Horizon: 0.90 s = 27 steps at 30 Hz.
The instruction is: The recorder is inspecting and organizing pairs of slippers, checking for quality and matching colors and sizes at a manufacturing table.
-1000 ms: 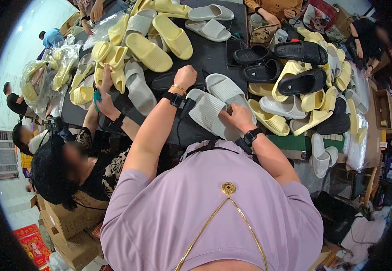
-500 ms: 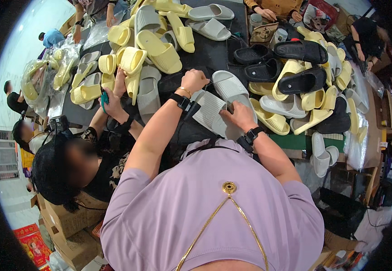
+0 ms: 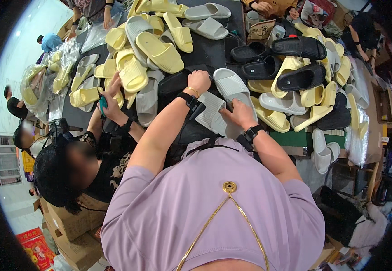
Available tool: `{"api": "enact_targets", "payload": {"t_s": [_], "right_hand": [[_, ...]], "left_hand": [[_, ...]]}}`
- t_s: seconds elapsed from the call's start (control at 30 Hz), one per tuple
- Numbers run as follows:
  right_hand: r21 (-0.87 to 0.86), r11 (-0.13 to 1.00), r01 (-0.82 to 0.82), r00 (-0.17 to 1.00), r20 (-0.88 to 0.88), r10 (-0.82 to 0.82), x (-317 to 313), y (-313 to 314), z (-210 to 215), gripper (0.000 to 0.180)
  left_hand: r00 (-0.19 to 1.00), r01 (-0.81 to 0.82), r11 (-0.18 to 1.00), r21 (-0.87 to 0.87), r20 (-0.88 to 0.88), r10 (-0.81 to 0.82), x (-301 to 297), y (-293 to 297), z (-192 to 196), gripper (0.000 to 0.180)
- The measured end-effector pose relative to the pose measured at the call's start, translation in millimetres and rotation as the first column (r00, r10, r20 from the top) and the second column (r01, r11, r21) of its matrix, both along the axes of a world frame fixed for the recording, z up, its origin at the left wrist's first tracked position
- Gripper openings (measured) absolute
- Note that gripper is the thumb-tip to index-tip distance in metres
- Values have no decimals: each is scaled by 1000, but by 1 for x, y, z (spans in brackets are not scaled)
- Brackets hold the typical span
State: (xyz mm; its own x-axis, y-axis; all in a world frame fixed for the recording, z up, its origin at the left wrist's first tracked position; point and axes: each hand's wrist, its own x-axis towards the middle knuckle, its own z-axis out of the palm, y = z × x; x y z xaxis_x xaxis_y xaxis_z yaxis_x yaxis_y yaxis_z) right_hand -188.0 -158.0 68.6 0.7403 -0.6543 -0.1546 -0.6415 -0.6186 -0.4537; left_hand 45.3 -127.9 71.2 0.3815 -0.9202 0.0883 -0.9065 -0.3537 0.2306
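Note:
A light grey slide slipper with a ribbed strap lies in front of my body on the dark table. My right hand is closed on its right side, thumb over the strap. My left hand is closed in a pinch just above the strap's far edge; whatever its fingers hold is too small or hidden to make out. A second grey slide slipper lies just beyond, between my two hands. A black slipper is partly hidden behind my left wrist.
Yellow slippers with grey ones are heaped at the left, black slippers and more at the right. A co-worker's hands are at the left heap, close to my left arm. Plastic-bagged slippers lie farther left.
My left hand has shifted slightly right, still pinched. My right hand stays on the grey slipper. At the left heap, yellow and grey slippers have shifted beside the co-worker's hands.

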Motion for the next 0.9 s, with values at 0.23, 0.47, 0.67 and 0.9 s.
{"api": "enact_targets", "payload": {"t_s": [0.23, 0.47, 0.67, 0.9], "right_hand": [[0, 1000, 3, 1000, -10, -3, 0, -1, 2, 69], [79, 996, 33, 999, -22, -31, 2, -3, 9, 66], [42, 990, 134, 983, 118, -138, 17, -3, -10, 60], [69, 986, 149, 987, 53, -152, 23, -2, -12, 53]], "left_hand": [[882, -213, 964, -161, -457, 118, 10, -16, 18, 24], [716, -134, 989, -64, -696, 52, 17, -10, 33, 24], [791, -80, 997, 18, -608, 74, 15, -4, 28, 30], [956, -128, 987, 101, -251, 150, 12, -15, -2, 26]]}}
